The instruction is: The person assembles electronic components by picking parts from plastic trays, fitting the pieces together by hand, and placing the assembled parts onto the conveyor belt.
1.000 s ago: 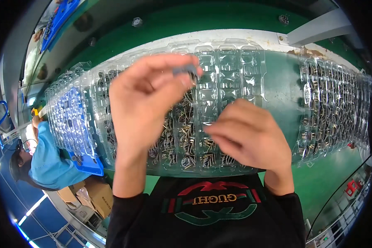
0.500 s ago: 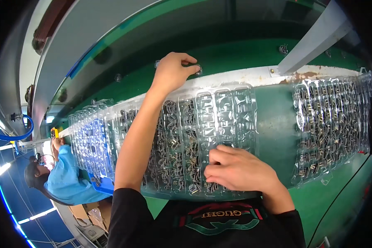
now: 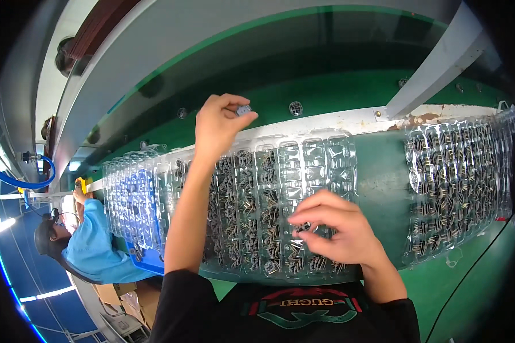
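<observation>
My left hand point(image 3: 216, 127) is over the near side of the green conveyor belt, closed on a small grey block-shaped part point(image 3: 244, 110) between thumb and fingers. A round clear part with dark spots point(image 3: 295, 108) lies on the belt to its right. My right hand point(image 3: 340, 228) hovers above a clear plastic tray point(image 3: 353, 171), its thumb and fingers pinching a small dark part point(image 3: 303, 227). Dark pieces with shiny metal pins fill the tray's left columns and some near pockets. Its far right pockets hold none that I can see.
Another filled clear tray point(image 3: 409, 188) stands at the right. A metal post point(image 3: 435, 63) rises from the white rail point(image 3: 349, 119). At the left, a person in blue point(image 3: 91, 240) works beside a blue bin point(image 3: 149, 262) and more trays. Small parts lie along the green belt point(image 3: 337, 91).
My left hand has let go of the round part, shifted left and taken up the grey block. My right hand has risen slightly, now showing a dark part in its pinch.
</observation>
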Tool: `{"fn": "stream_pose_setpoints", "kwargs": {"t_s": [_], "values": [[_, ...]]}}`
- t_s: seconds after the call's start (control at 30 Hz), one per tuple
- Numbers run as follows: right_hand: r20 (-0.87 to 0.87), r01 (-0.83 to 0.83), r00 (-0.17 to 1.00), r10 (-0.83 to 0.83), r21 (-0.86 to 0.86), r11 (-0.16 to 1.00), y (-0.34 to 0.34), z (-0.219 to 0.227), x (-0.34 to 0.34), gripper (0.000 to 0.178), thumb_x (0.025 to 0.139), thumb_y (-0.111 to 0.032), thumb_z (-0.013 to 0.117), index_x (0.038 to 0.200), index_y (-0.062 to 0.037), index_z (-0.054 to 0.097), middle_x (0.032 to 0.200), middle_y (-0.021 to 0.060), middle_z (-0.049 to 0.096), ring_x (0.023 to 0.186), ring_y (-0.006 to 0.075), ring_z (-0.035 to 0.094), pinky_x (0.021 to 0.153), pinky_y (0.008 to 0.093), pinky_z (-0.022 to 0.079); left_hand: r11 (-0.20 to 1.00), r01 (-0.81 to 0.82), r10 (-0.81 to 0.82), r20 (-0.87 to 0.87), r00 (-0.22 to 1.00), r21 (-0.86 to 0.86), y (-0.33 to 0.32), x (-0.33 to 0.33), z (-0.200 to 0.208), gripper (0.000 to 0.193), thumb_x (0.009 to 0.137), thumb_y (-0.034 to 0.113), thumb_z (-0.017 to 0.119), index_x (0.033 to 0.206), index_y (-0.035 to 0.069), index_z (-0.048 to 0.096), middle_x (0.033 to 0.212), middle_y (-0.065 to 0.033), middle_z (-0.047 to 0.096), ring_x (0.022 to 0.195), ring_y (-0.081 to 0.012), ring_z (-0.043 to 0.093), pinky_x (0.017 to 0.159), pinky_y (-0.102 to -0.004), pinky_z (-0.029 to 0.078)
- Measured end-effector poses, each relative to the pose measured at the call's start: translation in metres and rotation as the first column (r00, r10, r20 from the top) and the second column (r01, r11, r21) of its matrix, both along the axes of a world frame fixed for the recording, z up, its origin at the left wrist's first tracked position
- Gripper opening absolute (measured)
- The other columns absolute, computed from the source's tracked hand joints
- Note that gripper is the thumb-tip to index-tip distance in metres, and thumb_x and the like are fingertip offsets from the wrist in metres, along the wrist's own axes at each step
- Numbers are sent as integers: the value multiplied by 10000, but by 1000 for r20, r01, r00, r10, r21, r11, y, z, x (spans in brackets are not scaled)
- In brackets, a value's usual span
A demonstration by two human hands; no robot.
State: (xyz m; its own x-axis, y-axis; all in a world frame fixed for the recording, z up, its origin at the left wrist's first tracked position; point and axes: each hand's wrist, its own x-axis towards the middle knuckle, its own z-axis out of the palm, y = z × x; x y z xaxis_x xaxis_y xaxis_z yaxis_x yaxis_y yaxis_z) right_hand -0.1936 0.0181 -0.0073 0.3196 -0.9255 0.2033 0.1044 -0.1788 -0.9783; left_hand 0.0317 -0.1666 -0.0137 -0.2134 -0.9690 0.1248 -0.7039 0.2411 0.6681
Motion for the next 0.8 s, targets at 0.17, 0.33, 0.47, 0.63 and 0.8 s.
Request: {"fn": "stream_pose_setpoints", "kwargs": {"t_s": [0.17, 0.33, 0.47, 0.63, 0.8], "values": [[275, 207, 918, -286, 285, 936, 4, 3, 10, 174, 851, 64, 687, 1023, 52, 705, 1002, 108, 618, 811, 171, 696, 708, 264, 599, 902, 86, 299, -756, 582, 422, 86, -22, 32, 215, 964, 111, 601, 1112, -42, 630, 955, -122, 684, 748, -192, 682, 698, -292, 580], [60, 477, 878, -474, -30, 879, 1, 7, 18, 219, 776, 77, 755, 988, 36, 719, 917, 133, 693, 769, 162, 671, 644, 244, 530, 721, 507, 501, -861, 91, 473, 134, -24, 33, 349, 1001, 59, 503, 1335, -42, 507, 1086, -165, 662, 1012, -262, 691, 900, -346, 600], [-82, 493, 850, -521, -228, 840, -2, 26, 17, 232, 756, 84, 764, 977, 29, 719, 898, 127, 679, 732, 161, 653, 617, 251, 517, 667, 627, 547, -836, -44, 404, 157, -30, 23, 358, 999, 62, 511, 1345, -33, 497, 1188, -144, 622, 1125, -236, 627, 983, -367, 558], [-199, 456, 789, -582, -445, 771, -6, 32, 20, 268, 728, 113, 758, 976, 21, 714, 853, 100, 648, 681, 166, 624, 568, 272, 492, 693, 642, 495, -864, -94, 328, 169, -39, 8, 252, 984, 57, 563, 1229, -2, 559, 1218, -139, 622, 1186, -195, 580, 962, -336, 529], [-234, 415, 763, -602, -536, 735, -6, 30, 20, 273, 715, 115, 757, 963, 14, 710, 859, 98, 652, 690, 191, 638, 567, 273, 495, 732, 556, 400, -909, 118, 394, 169, -38, 6, 304, 932, 58, 636, 1223, 22, 555, 1333, -238, 568, 1205, -271, 586, 999, -434, 502]]}}
